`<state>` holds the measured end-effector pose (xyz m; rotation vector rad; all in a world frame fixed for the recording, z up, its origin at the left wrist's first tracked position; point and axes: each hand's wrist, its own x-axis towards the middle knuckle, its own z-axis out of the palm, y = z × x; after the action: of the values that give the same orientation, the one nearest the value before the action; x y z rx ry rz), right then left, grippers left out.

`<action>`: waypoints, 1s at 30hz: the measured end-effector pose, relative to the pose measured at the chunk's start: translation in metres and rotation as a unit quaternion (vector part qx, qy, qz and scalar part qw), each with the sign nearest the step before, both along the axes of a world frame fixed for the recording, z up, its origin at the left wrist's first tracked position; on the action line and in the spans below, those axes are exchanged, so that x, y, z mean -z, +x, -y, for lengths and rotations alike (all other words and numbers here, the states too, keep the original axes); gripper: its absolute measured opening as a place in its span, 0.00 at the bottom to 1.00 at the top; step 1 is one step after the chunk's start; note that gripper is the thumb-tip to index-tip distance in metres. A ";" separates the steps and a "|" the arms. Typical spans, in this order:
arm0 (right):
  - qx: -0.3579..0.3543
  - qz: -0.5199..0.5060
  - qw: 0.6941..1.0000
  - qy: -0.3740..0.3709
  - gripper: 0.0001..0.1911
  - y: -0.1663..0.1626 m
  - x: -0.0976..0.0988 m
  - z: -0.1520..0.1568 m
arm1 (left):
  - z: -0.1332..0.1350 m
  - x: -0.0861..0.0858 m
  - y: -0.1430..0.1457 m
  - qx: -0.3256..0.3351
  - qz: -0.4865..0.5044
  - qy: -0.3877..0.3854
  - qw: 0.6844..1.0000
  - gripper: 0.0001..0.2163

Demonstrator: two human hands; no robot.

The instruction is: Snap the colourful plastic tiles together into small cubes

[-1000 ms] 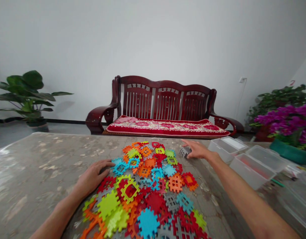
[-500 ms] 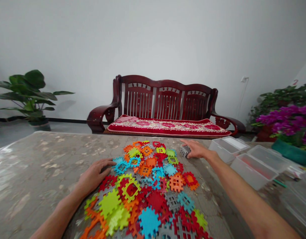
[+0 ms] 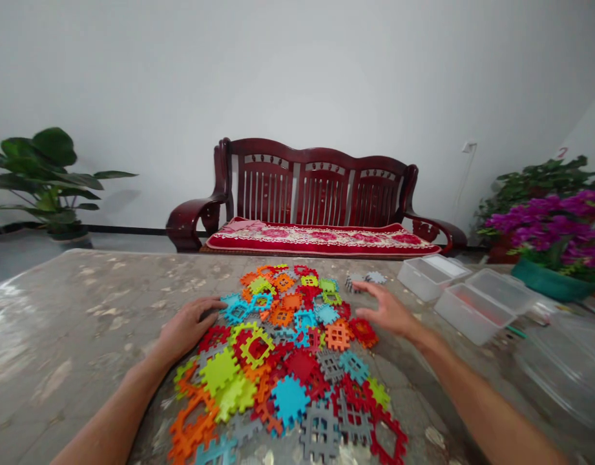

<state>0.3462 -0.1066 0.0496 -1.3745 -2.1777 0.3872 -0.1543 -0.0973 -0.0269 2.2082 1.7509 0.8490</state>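
A pile of plastic toothed building tiles in red, orange, lime, blue and grey spreads over the table in front of me. My left hand lies at the pile's left edge, fingers stretched and thumb apart, fingertips by a blue window-frame tile. To the right of the pile, my right hand has its fingers apart and nothing in them. Just beyond its fingertips stands a small grey stack of tiles. A flat grey tile lies beside that stack.
Clear plastic boxes stand right of my right hand, one with something red inside. A green pen-like item and transparent lids lie nearby. Purple flowers in a teal pot stand at the right. A wooden bench is behind the table.
My right hand has let go of the grey stack and drawn back toward me. The flat grey tile beside the stack now shows. My left hand stays by the pile; the view has shifted slightly.
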 end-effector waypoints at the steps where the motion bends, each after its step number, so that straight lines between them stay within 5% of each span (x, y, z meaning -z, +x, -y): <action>1: -0.011 -0.007 1.000 -0.004 0.38 -0.003 0.004 0.022 | 0.000 -0.001 0.001 0.000 0.002 0.000 1.000 0.21; 6: -0.117 0.054 0.990 -0.062 0.60 -0.023 0.029 0.124 | 0.002 -0.010 0.006 -0.016 0.044 -0.008 0.999 0.24; 10: -0.146 0.085 0.984 -0.055 0.62 -0.041 0.045 0.151 | 0.009 -0.024 0.008 -0.022 0.108 -0.027 0.994 0.30; 16: -0.107 0.089 0.990 0.028 0.43 -0.066 0.041 0.129 | 0.024 -0.043 0.019 -0.012 0.155 -0.066 0.986 0.31; 20: -0.130 0.090 0.982 0.103 0.26 -0.075 0.034 0.120 | 0.027 -0.048 0.033 0.029 0.112 -0.080 0.990 0.33; 24: -0.082 0.081 0.983 0.142 0.14 -0.083 0.026 0.107 | 0.032 -0.046 0.044 0.066 0.051 -0.068 0.994 0.30; 30: 0.094 -0.025 0.995 0.031 0.15 -0.105 -0.001 0.053 | 0.058 -0.055 0.071 0.045 -0.072 0.007 0.996 0.25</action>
<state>0.2410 -0.1595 0.0509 -1.5026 -1.9840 0.2774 -0.0833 -0.1558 0.0280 2.3920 1.6951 0.6992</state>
